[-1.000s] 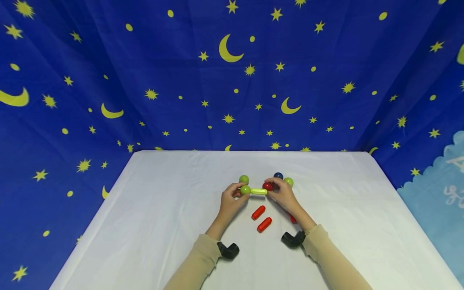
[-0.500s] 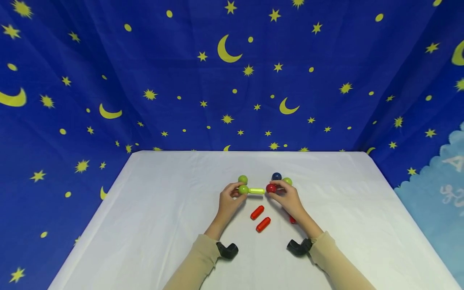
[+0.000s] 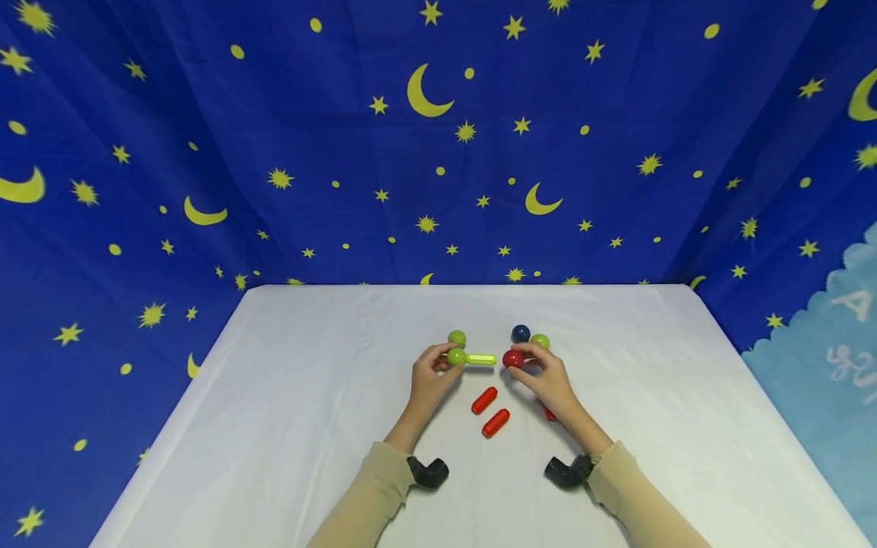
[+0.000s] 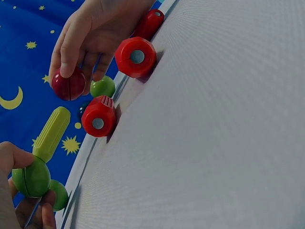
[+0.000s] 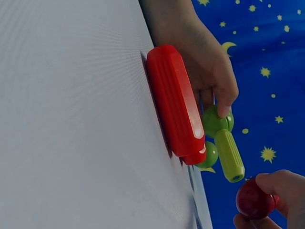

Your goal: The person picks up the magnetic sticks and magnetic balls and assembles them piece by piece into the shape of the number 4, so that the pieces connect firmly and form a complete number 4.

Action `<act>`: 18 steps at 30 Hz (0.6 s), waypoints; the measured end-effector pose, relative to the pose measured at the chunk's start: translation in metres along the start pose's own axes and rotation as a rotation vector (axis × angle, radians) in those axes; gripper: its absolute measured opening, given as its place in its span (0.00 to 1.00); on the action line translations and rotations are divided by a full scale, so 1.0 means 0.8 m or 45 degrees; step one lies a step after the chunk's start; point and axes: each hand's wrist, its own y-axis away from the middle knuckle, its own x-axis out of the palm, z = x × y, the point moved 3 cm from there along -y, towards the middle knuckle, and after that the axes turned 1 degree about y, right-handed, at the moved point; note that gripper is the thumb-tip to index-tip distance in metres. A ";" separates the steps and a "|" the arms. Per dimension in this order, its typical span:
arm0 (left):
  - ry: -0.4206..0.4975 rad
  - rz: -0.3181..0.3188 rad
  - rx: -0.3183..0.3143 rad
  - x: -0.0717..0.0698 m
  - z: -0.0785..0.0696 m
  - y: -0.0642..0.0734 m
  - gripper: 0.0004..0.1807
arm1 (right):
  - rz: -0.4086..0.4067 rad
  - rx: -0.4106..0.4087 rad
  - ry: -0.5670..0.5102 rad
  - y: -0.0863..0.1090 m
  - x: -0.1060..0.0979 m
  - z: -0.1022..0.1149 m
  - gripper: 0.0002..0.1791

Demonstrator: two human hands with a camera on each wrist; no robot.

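My left hand (image 3: 430,378) pinches a green ball (image 3: 456,356) between thumb and fingers. A yellow-green ridged rod (image 3: 482,359) sticks out of that ball toward the right. Across a small gap, my right hand (image 3: 550,378) holds a glossy red ball (image 3: 512,358) by its fingertips. The right wrist view shows the rod's free end (image 5: 236,178) close to the red ball (image 5: 255,200) but apart from it. A small red part behind this ball is mostly hidden by the fingers. Both hands are above the white table.
Behind the hands lie a second green ball (image 3: 457,337), a dark blue ball (image 3: 521,333) and another green ball (image 3: 540,341). Two red rods (image 3: 484,399) lie nearer; a third red rod (image 3: 550,414) is partly hidden by the right forearm. A starry blue cloth (image 3: 438,152) surrounds the table (image 3: 308,380).
The red ball, beside the rod's end one second ago, has moved rightward with my right hand, leaving a gap. My left hand still holds the green ball and rod. The head view shifted slightly.
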 end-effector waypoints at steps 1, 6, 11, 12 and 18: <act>-0.001 0.002 -0.002 0.000 0.000 0.000 0.19 | 0.002 -0.014 0.000 0.000 0.000 0.001 0.21; 0.009 0.013 -0.012 0.001 0.001 0.001 0.19 | 0.016 -0.056 -0.017 0.001 0.004 0.001 0.20; 0.025 0.052 -0.007 0.001 -0.003 0.001 0.20 | 0.029 -0.088 -0.023 0.000 0.005 0.002 0.19; 0.027 0.060 0.000 0.001 -0.004 0.002 0.20 | 0.030 -0.089 -0.021 0.000 0.005 0.003 0.19; 0.033 0.069 0.006 0.001 -0.006 0.002 0.20 | 0.039 -0.065 -0.011 0.001 0.005 0.004 0.19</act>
